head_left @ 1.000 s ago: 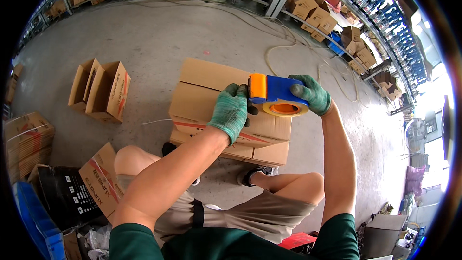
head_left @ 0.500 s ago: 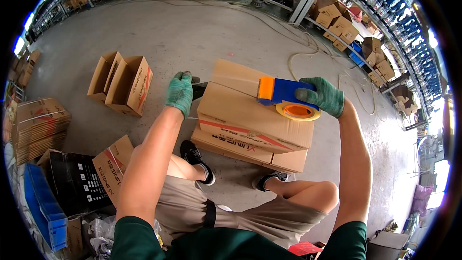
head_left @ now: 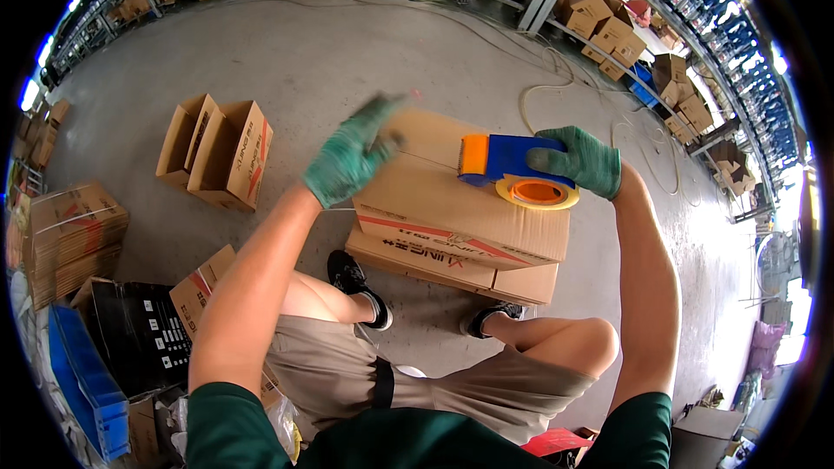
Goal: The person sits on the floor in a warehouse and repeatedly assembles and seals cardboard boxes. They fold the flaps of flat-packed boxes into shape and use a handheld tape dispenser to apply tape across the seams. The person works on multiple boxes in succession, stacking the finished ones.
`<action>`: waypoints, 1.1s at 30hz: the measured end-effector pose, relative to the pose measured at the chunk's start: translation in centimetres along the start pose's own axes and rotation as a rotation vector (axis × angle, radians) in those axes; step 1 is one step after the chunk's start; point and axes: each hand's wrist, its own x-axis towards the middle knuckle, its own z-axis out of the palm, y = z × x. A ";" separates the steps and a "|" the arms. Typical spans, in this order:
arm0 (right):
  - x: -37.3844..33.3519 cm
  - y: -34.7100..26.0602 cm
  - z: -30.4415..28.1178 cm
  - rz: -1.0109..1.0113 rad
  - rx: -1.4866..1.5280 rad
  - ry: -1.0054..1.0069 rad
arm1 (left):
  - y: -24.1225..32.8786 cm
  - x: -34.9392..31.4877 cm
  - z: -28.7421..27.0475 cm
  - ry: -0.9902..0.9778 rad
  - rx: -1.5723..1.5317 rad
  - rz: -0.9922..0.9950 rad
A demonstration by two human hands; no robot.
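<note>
Evidently, we have a grey concrete floor under a boxy brown cardboard lower carton, which bears a boxy brown cardboard upper carton. The upper carton's flaps already lie closed along a seam; we cannot tell whether tape covers it. Leftward, two tall brown cardboard cartons stand open-topped, so their closing looks undone. Over the upper carton's right half, our green-gloved right hand grasps a blue-and-orange tape dispenser. Our blurred, green-gloved left hand looks unclenched and unladen by the upper carton's left end; contact is unclear. The dispenser carries a yellow tape roll.
</note>
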 end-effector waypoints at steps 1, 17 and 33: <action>0.0 -0.1 0.0 -0.014 0.018 0.000 | 1.0 0.1 0.0 -0.165 0.209 0.053; -14.1 14.5 -7.3 0.434 -0.208 0.104 | 4.2 1.1 -0.8 -0.549 0.658 0.138; -10.0 12.2 -0.9 0.153 -0.090 -0.055 | 13.2 6.0 13.1 -0.630 0.630 0.634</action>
